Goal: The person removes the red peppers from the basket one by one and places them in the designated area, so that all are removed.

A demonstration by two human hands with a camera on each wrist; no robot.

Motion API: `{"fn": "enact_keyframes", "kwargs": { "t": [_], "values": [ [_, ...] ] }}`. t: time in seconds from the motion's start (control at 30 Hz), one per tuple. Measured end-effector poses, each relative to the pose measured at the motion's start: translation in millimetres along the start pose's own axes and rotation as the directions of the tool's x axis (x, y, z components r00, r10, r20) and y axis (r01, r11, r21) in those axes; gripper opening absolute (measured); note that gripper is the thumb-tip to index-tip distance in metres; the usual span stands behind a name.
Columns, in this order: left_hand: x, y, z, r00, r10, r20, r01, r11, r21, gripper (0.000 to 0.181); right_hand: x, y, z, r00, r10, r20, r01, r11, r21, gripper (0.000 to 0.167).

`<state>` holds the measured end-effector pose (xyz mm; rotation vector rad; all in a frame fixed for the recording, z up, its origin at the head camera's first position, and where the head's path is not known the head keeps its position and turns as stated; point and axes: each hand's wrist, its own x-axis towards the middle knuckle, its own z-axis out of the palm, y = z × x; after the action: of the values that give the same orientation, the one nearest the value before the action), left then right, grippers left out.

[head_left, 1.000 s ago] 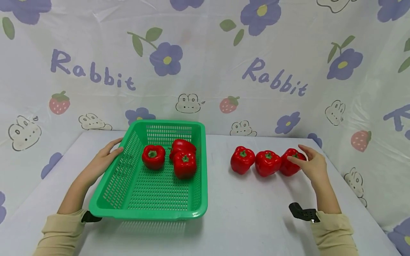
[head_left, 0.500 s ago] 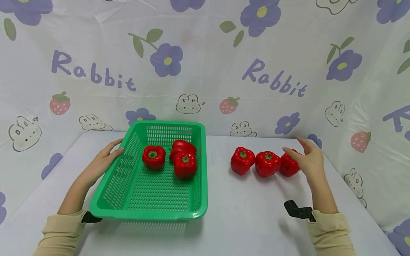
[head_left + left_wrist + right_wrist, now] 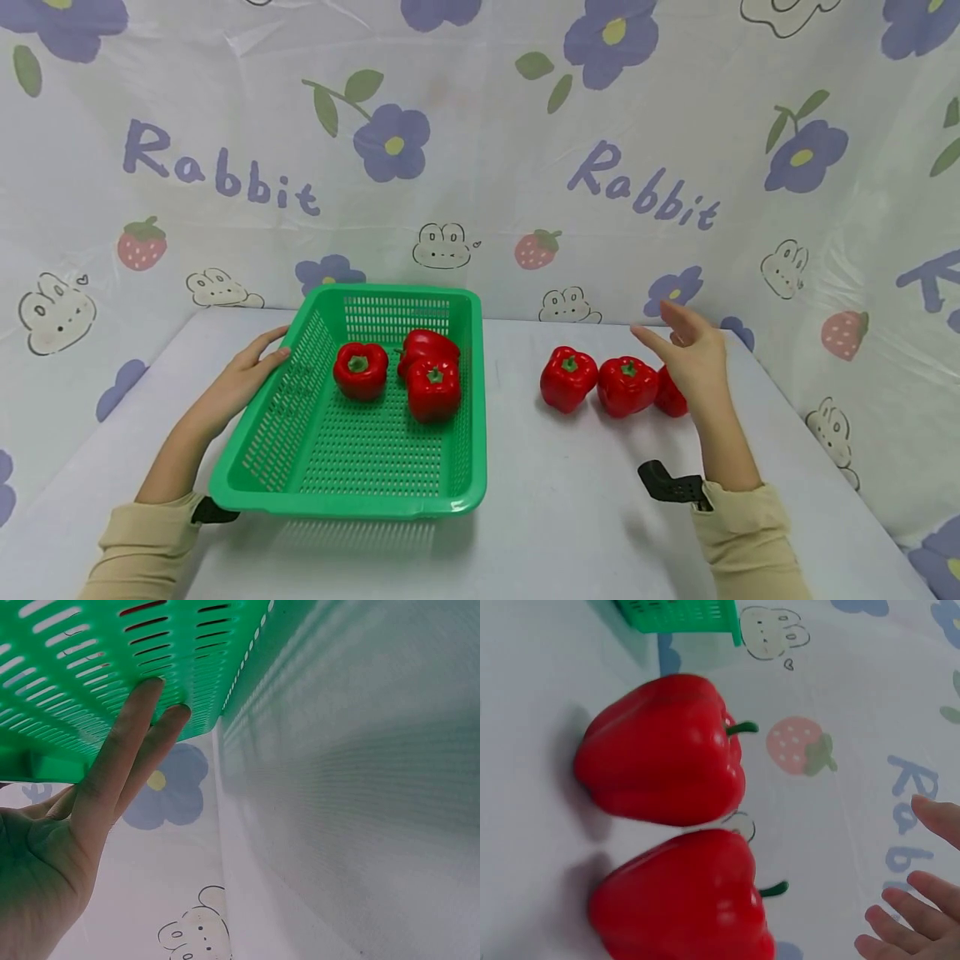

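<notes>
My left hand (image 3: 238,377) lies along the left side of a green plastic basket (image 3: 348,503). In the left wrist view two straight fingers (image 3: 120,750) touch its slotted outer wall. Three red bell peppers sit inside: one on the left (image 3: 361,372), one at the back right (image 3: 427,343), and one in front of that (image 3: 434,393). Right of the basket stand three more in a row: a left pepper (image 3: 568,380), a middle pepper (image 3: 627,387) and a right pepper (image 3: 670,397), partly hidden by my right hand (image 3: 697,358). That hand hovers above them, fingers spread, holding nothing.
A white table (image 3: 570,517) bears everything. Behind it hangs a white sheet (image 3: 480,150) printed with flowers, rabbits and strawberries. The green basket's corner (image 3: 682,615) also shows at the top of the right wrist view.
My right hand has risen from the right pepper and moved left, over the row. The left hand, the basket and the peppers look the same.
</notes>
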<state>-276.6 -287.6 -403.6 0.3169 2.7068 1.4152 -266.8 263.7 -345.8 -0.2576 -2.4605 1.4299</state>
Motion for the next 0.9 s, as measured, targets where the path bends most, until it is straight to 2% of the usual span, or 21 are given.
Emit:
{"fn": "enact_keyframes", "kwargs": {
  "t": [0.23, 0.5, 0.9],
  "values": [
    [0.6, -0.9, -0.2, 1.0, 0.002, -0.002, -0.002, 1.0, 0.01, 0.063, -2.3, -14, 16, 0.999, -0.048, 0.023, 0.046, 0.997, 0.068, 0.068],
    [0.4, -1.1, 0.8, 1.0, -0.007, 0.007, 0.008, 1.0, -0.017, 0.063, -3.1, -31, 40, 0.99, -0.109, 0.091, 0.098, 0.987, 0.124, 0.068],
    [0.1, 1.2, -0.7, 1.0, 0.003, 0.0, -0.003, 1.0, 0.028, 0.062, -3.5, -58, 76, 0.973, -0.177, 0.15, 0.136, 0.96, 0.245, 0.064]
  ]
}}
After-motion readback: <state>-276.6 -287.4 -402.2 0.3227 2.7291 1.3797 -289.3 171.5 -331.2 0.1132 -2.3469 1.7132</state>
